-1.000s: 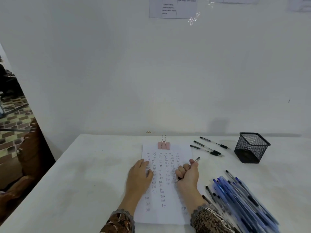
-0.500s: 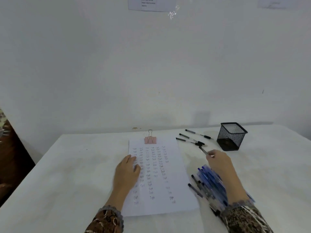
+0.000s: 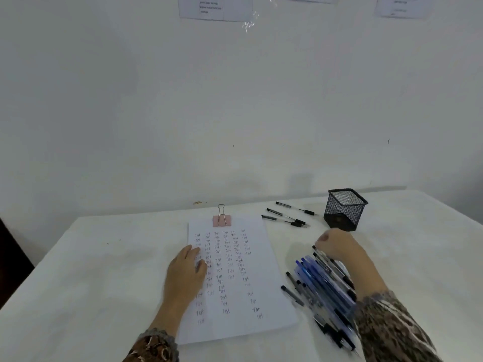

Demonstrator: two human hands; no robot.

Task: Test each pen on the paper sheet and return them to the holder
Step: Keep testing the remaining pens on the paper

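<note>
A white paper sheet [image 3: 235,278] covered in small handwritten test words lies in front of me, with a pink binder clip [image 3: 222,220] on its top edge. My left hand [image 3: 184,275] rests flat on the sheet's left side. My right hand [image 3: 338,245] is blurred, fingers curled, at the far end of a pile of blue and black pens [image 3: 321,288]. Whether it grips a pen is unclear. The black mesh holder [image 3: 344,209] stands just beyond that hand. Three black pens [image 3: 286,215] lie between the sheet and the holder.
The white table [image 3: 104,270] runs back to a white wall [image 3: 235,113] with printed sheets taped high up. The table's left edge drops off beside a dark area.
My right hand left the sheet with a pen, went toward the three black pens, then pulled back to the far end of the pile. The view shifted left. The left hand stayed put.
</note>
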